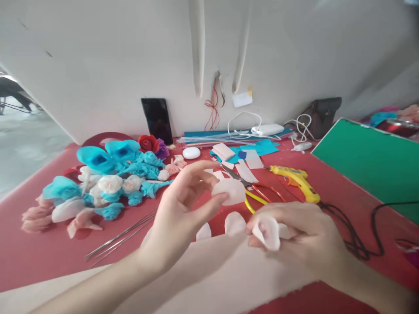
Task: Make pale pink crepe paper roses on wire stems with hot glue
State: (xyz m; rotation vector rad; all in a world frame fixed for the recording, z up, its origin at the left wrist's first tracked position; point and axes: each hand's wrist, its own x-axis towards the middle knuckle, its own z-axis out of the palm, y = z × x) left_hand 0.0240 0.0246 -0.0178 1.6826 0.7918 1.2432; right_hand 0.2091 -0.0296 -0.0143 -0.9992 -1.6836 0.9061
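Observation:
My left hand pinches a pale pink paper petal between thumb and fingers, held up over the table. In my right hand is a small, partly rolled paper flower, pale pink to white, its opening turned toward me. Below and between the hands, a loose petal lies by the edge of a large pale sheet. Another petal is partly hidden by my left hand. Just behind the hands lie scissors and a tool with red and yellow handles.
Blue, white and pink paper flowers are heaped at the left, near thin metal rods. A yellow glue gun with a black cable lies right. A phone leans on the wall. A green board stands at the right.

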